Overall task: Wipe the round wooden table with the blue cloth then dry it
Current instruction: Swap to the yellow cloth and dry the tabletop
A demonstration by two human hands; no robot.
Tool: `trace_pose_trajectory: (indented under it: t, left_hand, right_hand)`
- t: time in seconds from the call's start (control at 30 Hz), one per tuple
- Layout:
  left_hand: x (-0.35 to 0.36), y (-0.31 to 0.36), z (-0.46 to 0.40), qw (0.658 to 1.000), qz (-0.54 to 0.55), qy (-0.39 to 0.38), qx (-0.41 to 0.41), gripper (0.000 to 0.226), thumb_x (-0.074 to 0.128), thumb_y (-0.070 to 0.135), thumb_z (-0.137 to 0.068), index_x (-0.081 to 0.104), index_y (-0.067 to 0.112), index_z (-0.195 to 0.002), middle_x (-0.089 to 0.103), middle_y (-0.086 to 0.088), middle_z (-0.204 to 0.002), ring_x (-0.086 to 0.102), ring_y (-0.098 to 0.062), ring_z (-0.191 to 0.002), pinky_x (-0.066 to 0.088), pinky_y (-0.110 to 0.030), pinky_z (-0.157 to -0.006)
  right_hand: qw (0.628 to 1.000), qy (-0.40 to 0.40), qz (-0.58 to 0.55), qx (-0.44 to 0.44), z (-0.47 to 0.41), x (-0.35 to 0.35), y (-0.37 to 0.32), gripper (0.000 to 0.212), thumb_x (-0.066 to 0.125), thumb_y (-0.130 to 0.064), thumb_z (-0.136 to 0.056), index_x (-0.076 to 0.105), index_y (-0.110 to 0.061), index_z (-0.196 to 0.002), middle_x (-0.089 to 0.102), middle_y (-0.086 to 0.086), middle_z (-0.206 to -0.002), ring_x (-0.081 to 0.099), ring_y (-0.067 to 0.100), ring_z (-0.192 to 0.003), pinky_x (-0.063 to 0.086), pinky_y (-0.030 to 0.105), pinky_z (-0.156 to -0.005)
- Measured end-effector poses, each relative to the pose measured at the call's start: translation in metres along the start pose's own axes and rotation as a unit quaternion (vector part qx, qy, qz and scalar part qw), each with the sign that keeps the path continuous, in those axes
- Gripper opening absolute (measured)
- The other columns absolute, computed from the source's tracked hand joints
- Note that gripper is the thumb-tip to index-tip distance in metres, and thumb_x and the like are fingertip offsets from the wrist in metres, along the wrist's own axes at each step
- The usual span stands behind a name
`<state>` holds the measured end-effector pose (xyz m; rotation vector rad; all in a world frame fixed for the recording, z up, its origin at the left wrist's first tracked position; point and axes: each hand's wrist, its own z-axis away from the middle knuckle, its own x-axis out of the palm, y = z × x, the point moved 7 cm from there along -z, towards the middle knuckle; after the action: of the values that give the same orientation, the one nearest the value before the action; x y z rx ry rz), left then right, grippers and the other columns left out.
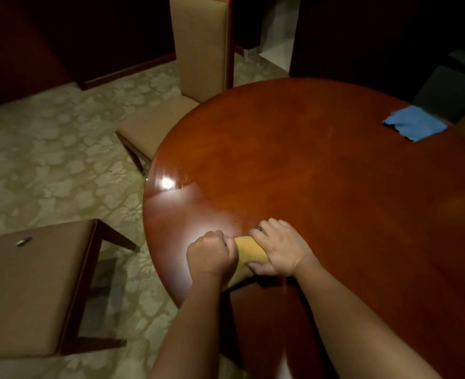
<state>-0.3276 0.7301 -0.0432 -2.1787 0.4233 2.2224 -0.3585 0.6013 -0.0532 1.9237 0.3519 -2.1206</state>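
Observation:
The round wooden table (321, 165) fills the right half of the view, glossy and reddish brown. A yellow cloth (249, 253) lies bunched near the table's near-left edge. My left hand (212, 255) grips its left end in a fist. My right hand (277, 248) holds its right end, fingers curled over the cloth and thumb under it. The blue cloth (415, 123) lies crumpled at the far right edge of the table, well away from both hands.
A beige upholstered chair (187, 67) stands tucked at the table's far left side. Another chair seat (31, 291) sits at the near left, on patterned carpet (61, 160). A dark box (455, 88) is at the far right behind the blue cloth.

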Motion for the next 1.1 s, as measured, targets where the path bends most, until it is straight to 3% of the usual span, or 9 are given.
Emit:
trace_pose_trajectory:
  t: [0.1,0.23,0.43,0.53,0.93,1.1]
  left_hand:
    - [0.001,-0.008,-0.026,0.999,-0.025,-0.005,-0.030,0.030,0.035,0.031,-0.092,0.059,0.014,-0.082,0.064,-0.005,-0.086,0.060,-0.025,-0.076,0.033,-0.030,-0.057]
    - [-0.001,-0.024,-0.053,0.996,0.022,0.010,-0.081,0.030,0.039,0.030,-0.091,0.061,0.012,-0.084,0.065,-0.009,-0.089,0.061,-0.030,-0.081,0.040,-0.031,-0.061]
    - [-0.006,-0.042,-0.100,0.995,0.052,0.023,-0.081,0.034,0.036,0.031,-0.092,0.061,0.011,-0.080,0.066,-0.011,-0.086,0.062,-0.032,-0.079,0.043,-0.031,-0.061]
    - [-0.008,-0.053,-0.134,0.995,0.058,0.045,-0.067,0.043,0.025,0.036,-0.082,0.060,0.012,-0.075,0.065,-0.010,-0.080,0.061,-0.032,-0.073,0.041,-0.030,-0.057]
    - [-0.018,-0.072,-0.259,0.994,0.061,0.091,-0.016,0.043,0.030,0.032,-0.082,0.062,0.006,-0.073,0.064,-0.015,-0.077,0.060,-0.036,-0.069,0.042,-0.034,-0.056]
    - [-0.030,-0.071,-0.214,0.992,0.009,0.119,0.049,0.032,0.039,0.028,-0.073,0.055,0.009,-0.053,0.054,-0.011,-0.050,0.051,-0.030,-0.038,0.035,-0.025,-0.037]
  right_hand:
    - [1.000,-0.012,0.006,-0.017,-0.030,-0.006,0.011,0.080,0.018,-0.071,-0.072,0.051,-0.014,-0.117,0.052,0.008,-0.103,0.048,0.029,-0.092,0.038,0.040,-0.079]
    - [0.999,-0.007,0.011,-0.043,-0.065,-0.012,0.018,0.084,0.013,-0.070,-0.070,0.049,-0.013,-0.120,0.050,0.009,-0.105,0.046,0.028,-0.094,0.035,0.039,-0.080]
    - [0.998,-0.007,0.017,-0.066,-0.119,-0.017,0.026,0.087,0.008,-0.070,-0.071,0.047,-0.015,-0.126,0.049,0.008,-0.107,0.045,0.026,-0.094,0.033,0.037,-0.079]
    - [0.998,0.019,-0.003,-0.055,-0.149,-0.022,0.034,0.081,0.018,-0.069,-0.075,0.055,-0.011,-0.119,0.053,0.009,-0.098,0.049,0.028,-0.087,0.035,0.038,-0.073]
    - [0.997,0.070,0.013,0.000,-0.258,-0.033,0.074,0.069,0.027,-0.066,-0.077,0.059,-0.010,-0.102,0.055,0.010,-0.088,0.050,0.030,-0.077,0.041,0.040,-0.068]
    - [0.996,0.089,0.023,0.016,-0.219,-0.036,0.039,0.063,0.034,-0.065,-0.070,0.059,-0.010,-0.091,0.051,0.008,-0.079,0.048,0.028,-0.069,0.038,0.037,-0.060]
